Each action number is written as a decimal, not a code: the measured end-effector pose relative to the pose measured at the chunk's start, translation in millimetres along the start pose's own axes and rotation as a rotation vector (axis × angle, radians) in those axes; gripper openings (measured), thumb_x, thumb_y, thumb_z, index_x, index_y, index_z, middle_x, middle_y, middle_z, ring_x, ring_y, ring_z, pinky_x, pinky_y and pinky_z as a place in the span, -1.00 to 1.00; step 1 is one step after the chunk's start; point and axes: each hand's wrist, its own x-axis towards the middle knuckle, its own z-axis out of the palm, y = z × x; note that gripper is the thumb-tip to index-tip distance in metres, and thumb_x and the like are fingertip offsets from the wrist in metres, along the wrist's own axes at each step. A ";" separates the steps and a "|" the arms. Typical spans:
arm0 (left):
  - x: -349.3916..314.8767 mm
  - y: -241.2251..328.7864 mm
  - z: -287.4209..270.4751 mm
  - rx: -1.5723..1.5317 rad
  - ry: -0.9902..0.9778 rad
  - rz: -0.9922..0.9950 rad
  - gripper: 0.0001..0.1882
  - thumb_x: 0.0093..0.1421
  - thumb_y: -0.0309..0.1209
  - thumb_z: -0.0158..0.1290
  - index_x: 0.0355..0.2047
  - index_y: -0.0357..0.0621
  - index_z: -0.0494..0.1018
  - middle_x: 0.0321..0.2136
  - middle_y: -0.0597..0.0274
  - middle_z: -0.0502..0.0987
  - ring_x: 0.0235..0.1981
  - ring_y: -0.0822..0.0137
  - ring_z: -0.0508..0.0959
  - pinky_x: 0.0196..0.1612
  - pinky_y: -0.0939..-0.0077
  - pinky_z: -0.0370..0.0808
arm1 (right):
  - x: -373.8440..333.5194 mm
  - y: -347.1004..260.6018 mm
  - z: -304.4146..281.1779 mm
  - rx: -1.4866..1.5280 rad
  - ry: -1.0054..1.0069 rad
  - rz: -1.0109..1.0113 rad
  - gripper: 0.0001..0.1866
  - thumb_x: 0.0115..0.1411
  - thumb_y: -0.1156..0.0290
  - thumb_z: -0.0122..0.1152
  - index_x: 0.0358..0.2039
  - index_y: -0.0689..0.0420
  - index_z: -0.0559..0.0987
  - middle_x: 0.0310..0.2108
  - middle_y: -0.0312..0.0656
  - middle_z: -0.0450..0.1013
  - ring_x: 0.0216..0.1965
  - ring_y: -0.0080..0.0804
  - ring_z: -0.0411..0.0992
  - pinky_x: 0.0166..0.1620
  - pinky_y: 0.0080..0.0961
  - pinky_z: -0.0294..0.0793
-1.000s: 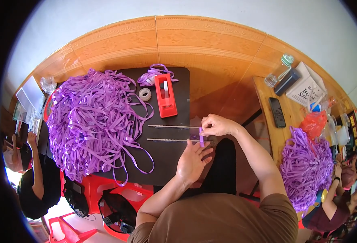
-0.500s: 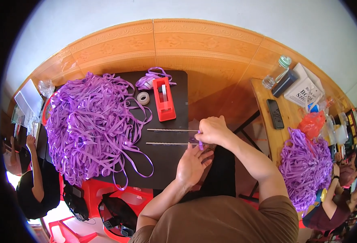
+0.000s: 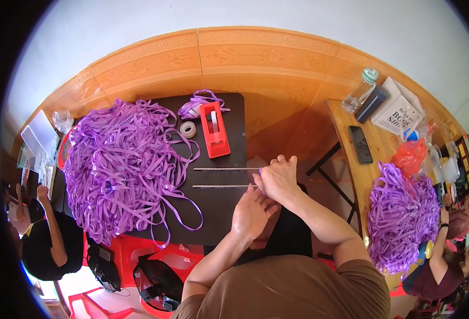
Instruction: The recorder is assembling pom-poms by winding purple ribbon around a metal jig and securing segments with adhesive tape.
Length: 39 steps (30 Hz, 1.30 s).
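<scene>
Two thin metal rods, the upper rod (image 3: 224,169) and the lower rod (image 3: 221,186), lie parallel and stick out past the right edge of the dark table (image 3: 234,218). At their right ends is a small bit of purple ribbon (image 3: 260,170). My right hand (image 3: 279,179) is closed around this ribbon, its fingers bent over the rod ends and partly hidden. Just below, my left hand (image 3: 250,214) is turned palm up, fingers apart and loosely bent, the fingertips close to the lower rod's end; whether they touch it is unclear.
A large heap of purple ribbon (image 3: 123,170) covers the table's left. Behind the rods are a red tape dispenser (image 3: 217,150), a tape roll (image 3: 187,129) and a small ribbon bundle (image 3: 202,102). On a wooden table (image 3: 346,138) at right lie a phone (image 3: 360,144) and more ribbon (image 3: 402,218). People sit at both sides.
My right hand has turned over the rod ends, its fingers now bent further, and less of the purple ribbon shows. My left hand has stayed nearly in place, its fingers slightly more bent.
</scene>
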 end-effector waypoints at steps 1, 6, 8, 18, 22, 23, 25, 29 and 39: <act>-0.2 0.2 0.1 0.005 0.001 -0.004 -0.51 0.31 0.00 -0.26 -0.03 -0.16 0.29 -0.08 0.20 0.34 -0.05 0.26 0.34 0.01 0.29 0.24 | -1.3 -0.4 0.4 -0.012 0.017 0.003 -0.71 -0.03 0.13 0.20 -0.66 0.07 0.63 -0.63 -0.14 0.46 -0.40 -0.22 0.38 -0.32 -0.22 0.12; 0.4 0.0 -3.5 -0.005 -0.023 0.000 -0.50 0.32 -0.01 -0.26 -0.01 -0.18 0.28 -0.05 0.18 0.34 -0.02 0.22 0.34 0.01 0.30 0.24 | -6.5 8.2 9.4 0.096 0.055 0.016 -0.66 0.00 0.07 0.23 -0.67 0.07 0.63 -0.65 -0.17 0.45 -0.43 -0.29 0.38 -0.33 -0.27 0.12; 1.2 0.4 -3.9 0.010 -0.030 -0.001 -0.49 0.31 0.00 -0.25 0.00 -0.20 0.27 -0.02 0.17 0.33 0.00 0.20 0.35 0.01 0.30 0.25 | -11.6 19.5 15.2 0.340 0.069 0.102 -0.66 0.01 0.08 0.26 -0.66 0.09 0.63 -0.62 -0.17 0.46 -0.44 -0.33 0.39 -0.33 -0.32 0.16; -1.0 2.8 -0.9 0.063 -0.015 -0.006 -0.35 0.30 0.06 -0.28 0.11 -0.30 0.19 0.07 0.10 0.29 0.08 0.13 0.30 0.05 0.30 0.24 | -39.6 50.5 51.0 2.009 -0.379 0.573 -0.65 0.26 0.26 0.05 -0.16 0.31 0.53 -0.21 -0.07 0.51 -0.19 -0.31 0.48 -0.10 -0.39 0.45; -1.4 2.7 1.5 0.057 -0.018 -0.013 -0.34 0.30 0.06 -0.27 0.12 -0.31 0.18 0.07 0.10 0.29 0.08 0.13 0.30 0.04 0.31 0.24 | -33.2 51.6 60.4 2.133 -0.337 0.566 -0.77 0.17 0.40 0.16 -0.25 0.32 0.55 -0.22 -0.08 0.51 -0.22 -0.40 0.47 -0.10 -0.47 0.43; -1.4 1.7 1.6 0.051 -0.021 -0.018 -0.34 0.29 0.06 -0.26 0.12 -0.31 0.18 0.07 0.10 0.29 0.08 0.13 0.30 0.04 0.31 0.24 | -34.5 53.7 68.8 2.114 -0.287 0.512 -0.79 0.15 0.45 0.17 -0.26 0.32 0.55 -0.22 -0.07 0.51 -0.22 -0.40 0.47 -0.10 -0.49 0.43; -1.4 3.0 0.0 0.043 -0.015 -0.015 -0.34 0.29 0.05 -0.26 0.13 -0.31 0.17 0.08 0.10 0.29 0.08 0.13 0.30 0.04 0.32 0.24 | -35.0 49.7 66.7 2.124 -0.289 0.506 -0.81 0.14 0.46 0.18 -0.28 0.30 0.55 -0.24 -0.10 0.52 -0.24 -0.42 0.47 -0.11 -0.51 0.43; -0.9 3.4 1.5 0.047 -0.034 -0.015 -0.34 0.29 0.05 -0.26 0.14 -0.31 0.16 0.08 0.10 0.28 0.07 0.12 0.31 0.04 0.33 0.24 | -36.9 50.0 77.8 2.077 -0.360 0.524 -0.85 0.16 0.45 0.17 -0.30 0.27 0.56 -0.30 -0.18 0.52 -0.31 -0.52 0.46 -0.15 -0.59 0.43; 0.2 3.5 -0.8 0.025 -0.052 -0.018 -0.36 0.29 0.03 -0.25 0.13 -0.29 0.17 0.06 0.13 0.30 0.06 0.10 0.33 0.01 0.32 0.25 | -19.3 34.9 84.2 2.063 -0.492 0.481 -0.86 0.18 0.42 0.15 -0.32 0.24 0.55 -0.29 -0.18 0.51 -0.33 -0.52 0.46 -0.24 -0.58 0.48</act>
